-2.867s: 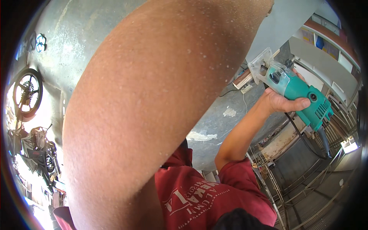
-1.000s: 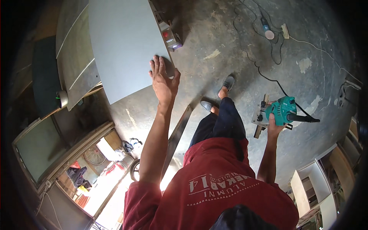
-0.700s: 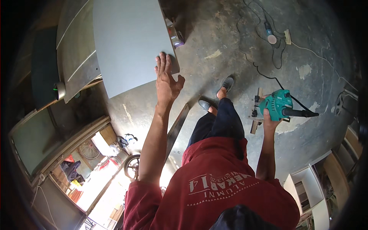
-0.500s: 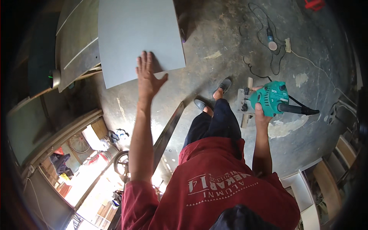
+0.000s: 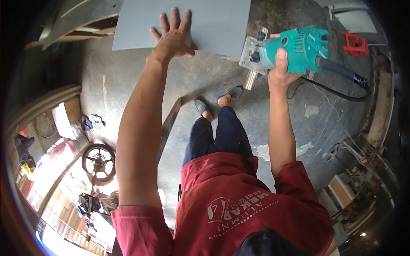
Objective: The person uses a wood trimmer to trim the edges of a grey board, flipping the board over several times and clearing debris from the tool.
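My left hand (image 5: 171, 40) lies on the grey board (image 5: 218, 21) at the top of the view, fingers spread and thumb near the board's lower edge. My right hand (image 5: 282, 74) grips a teal trim router (image 5: 301, 49) from beneath, its thumb on the housing. The router is held sideways at the board's right side, its clear base facing left with a metal bar across it; whether it touches the board I cannot tell. A thick black cord loops from its back end.
A dark long bar (image 5: 170, 123) lies on the concrete floor (image 5: 106, 64) beside my feet. A motorcycle wheel (image 5: 98, 161) stands in the bright doorway at lower left. A red plastic crate (image 5: 354, 42) sits at upper right, cabinet parts (image 5: 337, 192) at lower right.
My right hand has lifted the router up the view toward the board. My left hand shows higher on the board, fingers wider apart. Earlier, my left arm filled much of the view.
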Demonstrator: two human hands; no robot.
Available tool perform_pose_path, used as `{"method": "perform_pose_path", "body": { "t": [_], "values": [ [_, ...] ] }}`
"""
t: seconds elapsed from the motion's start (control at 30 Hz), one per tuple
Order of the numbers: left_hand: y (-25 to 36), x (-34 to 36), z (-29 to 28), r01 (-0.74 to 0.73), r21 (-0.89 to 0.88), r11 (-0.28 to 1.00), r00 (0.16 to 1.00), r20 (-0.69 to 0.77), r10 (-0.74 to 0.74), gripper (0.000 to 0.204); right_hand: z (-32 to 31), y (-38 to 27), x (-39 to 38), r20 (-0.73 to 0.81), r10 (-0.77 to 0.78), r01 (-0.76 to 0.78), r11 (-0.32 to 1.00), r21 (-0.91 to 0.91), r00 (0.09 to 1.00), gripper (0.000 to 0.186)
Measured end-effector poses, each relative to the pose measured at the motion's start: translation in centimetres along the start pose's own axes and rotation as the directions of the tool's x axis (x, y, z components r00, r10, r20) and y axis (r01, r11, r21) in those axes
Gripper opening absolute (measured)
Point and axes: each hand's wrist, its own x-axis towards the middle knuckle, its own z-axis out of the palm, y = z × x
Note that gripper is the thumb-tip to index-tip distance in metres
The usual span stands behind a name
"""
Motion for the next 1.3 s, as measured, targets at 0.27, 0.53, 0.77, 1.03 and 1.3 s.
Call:
{"method": "perform_pose_path", "body": {
  "t": [0.27, 0.53, 0.77, 1.03, 1.3],
  "values": [
    [1.1, -1.5, -2.4, -0.004, 0.001, 1.000, 0.994, 0.113, 0.004, 0.139, 3.7, 0.2, 1.9, 0.082, -0.090, 0.082, 0.993, 0.088, 0.993, 0.059],
    [1.7, -1.5, -3.5, 0.025, 0.000, 1.000, 0.990, 0.140, -0.025, 0.128, 5.7, 0.1, 2.2, 0.111, -0.094, 0.078, 0.986, 0.145, 0.989, 0.065],
    [1.5, -1.1, -3.4, 0.023, -0.030, 0.999, 0.990, 0.138, -0.019, 0.121, 4.8, 1.0, 1.6, 0.151, -0.025, 0.000, 0.987, 0.163, 0.988, 0.066],
    [1.4, -0.2, -3.5, 0.011, 0.012, 1.000, 0.991, 0.134, -0.013, 0.119, 4.1, -0.2, 0.0, 0.229, -0.008, -0.013, 0.996, 0.093, 0.973, 0.070],
    [1.7, 0.3, -3.1, 0.031, -0.007, 0.999, 0.988, 0.148, -0.030, 0.122, 3.8, 0.2, -0.6, 0.251, -0.064, 0.056, 0.998, 0.037, 0.966, 0.065]
  ]
}}
